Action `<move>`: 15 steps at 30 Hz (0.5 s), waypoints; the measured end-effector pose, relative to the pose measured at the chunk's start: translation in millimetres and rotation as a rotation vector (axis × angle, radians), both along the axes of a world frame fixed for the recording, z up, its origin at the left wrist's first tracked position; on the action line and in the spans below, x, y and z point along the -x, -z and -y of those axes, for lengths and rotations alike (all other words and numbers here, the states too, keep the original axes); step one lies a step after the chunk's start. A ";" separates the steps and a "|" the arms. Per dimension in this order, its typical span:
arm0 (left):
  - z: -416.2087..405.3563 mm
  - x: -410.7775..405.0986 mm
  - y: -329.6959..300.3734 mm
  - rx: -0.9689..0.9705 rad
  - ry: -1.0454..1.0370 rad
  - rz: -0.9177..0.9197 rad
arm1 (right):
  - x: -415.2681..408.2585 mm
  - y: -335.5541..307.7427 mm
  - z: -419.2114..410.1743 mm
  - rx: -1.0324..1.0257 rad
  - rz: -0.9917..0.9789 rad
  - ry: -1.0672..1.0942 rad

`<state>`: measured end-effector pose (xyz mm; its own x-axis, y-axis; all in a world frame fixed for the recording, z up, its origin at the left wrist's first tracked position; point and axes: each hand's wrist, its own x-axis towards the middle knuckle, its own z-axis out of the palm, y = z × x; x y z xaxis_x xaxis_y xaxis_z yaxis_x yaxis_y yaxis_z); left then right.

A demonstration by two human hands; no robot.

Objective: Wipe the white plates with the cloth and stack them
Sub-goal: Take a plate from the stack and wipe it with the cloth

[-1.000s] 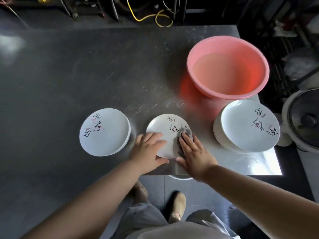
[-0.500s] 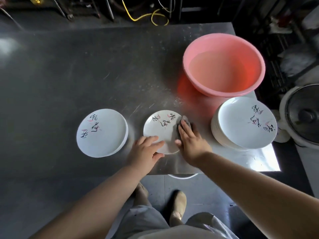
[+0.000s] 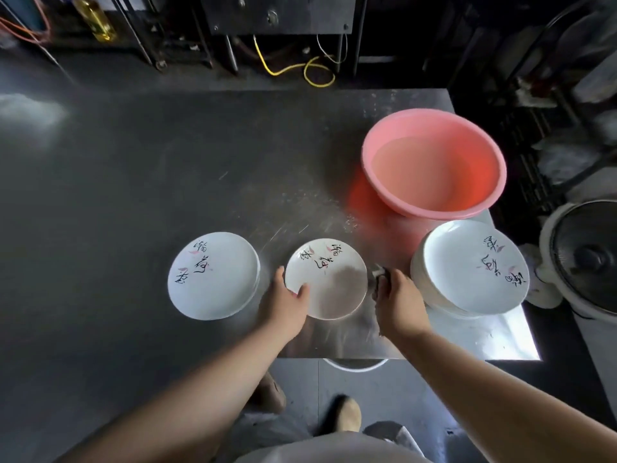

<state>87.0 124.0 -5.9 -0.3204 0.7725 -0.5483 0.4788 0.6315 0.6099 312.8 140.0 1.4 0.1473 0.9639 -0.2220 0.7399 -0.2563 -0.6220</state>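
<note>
The plate in hand [image 3: 325, 279] sits close to the near edge of the steel counter [image 3: 133, 195], about midway along it. The left hand [image 3: 283, 304] grips its near-left rim, thumb lying over the lip and fingers hidden at the rim's outer side. The right hand [image 3: 399, 304] is just off the plate's right rim, fingers curled around a small grey cloth [image 3: 380, 277] that looks to be off the plate. A short pile of plates [image 3: 213, 275] lies just left of it, and a taller pile [image 3: 470, 267] sits toward the near right corner of the counter, beside a pink basin [image 3: 434, 163] of water. By my reading the wipe on this plate is about finished and the next job is lifting it onto one of the piles. The main risk is the grip: one hand on one edge of a possibly damp, glazed plate could let it tip or slide. So near the counter's edge, a slip could send it to the floor. Setting it down off-centre could leave the pile leaning. The taller pile near the right corner could also be knocked by the right forearm.
</note>
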 end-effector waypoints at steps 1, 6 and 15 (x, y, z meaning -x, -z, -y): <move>-8.0 1.5 -7.0 0.112 -0.120 0.126 | 2.6 -5.0 -12.6 0.072 0.004 0.048; -33.7 12.0 -35.2 0.443 -0.290 0.481 | 26.4 -9.1 -50.0 0.393 -0.040 0.143; -61.2 28.1 -72.6 0.233 -0.629 0.937 | 19.1 -51.2 -50.2 0.222 -0.864 0.480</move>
